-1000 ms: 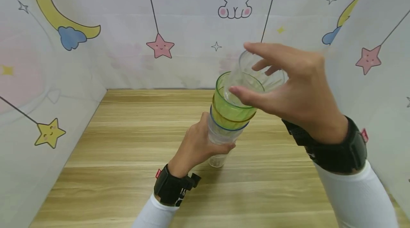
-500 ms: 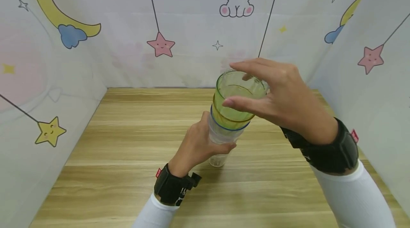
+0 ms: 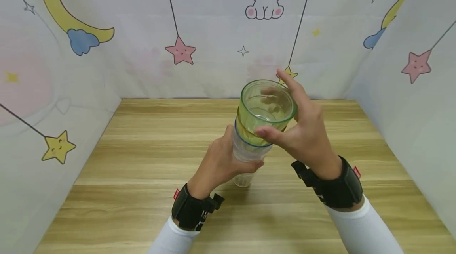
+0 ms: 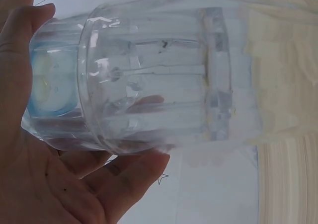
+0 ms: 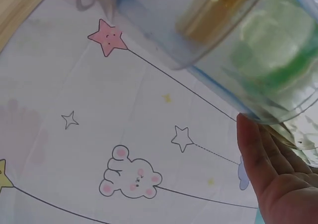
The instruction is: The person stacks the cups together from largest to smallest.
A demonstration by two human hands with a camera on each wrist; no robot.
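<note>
Head view: the left hand [image 3: 217,165] wraps curled fingers around the lower part of a stack of nested cups [image 3: 260,127], held above the worktop [image 3: 142,167]. The right hand [image 3: 303,135] curls thumb and fingers around the green top cup [image 3: 268,105].

Left wrist view: fingers [image 4: 129,177] cradle the clear cup [image 4: 159,85].

Right wrist view: fingers [image 5: 268,169] touch the stack's rim.

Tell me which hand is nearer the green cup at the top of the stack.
Right. The right hand grips the green cup around its rim, while the left hand holds the clear cup lower down the stack.
</note>
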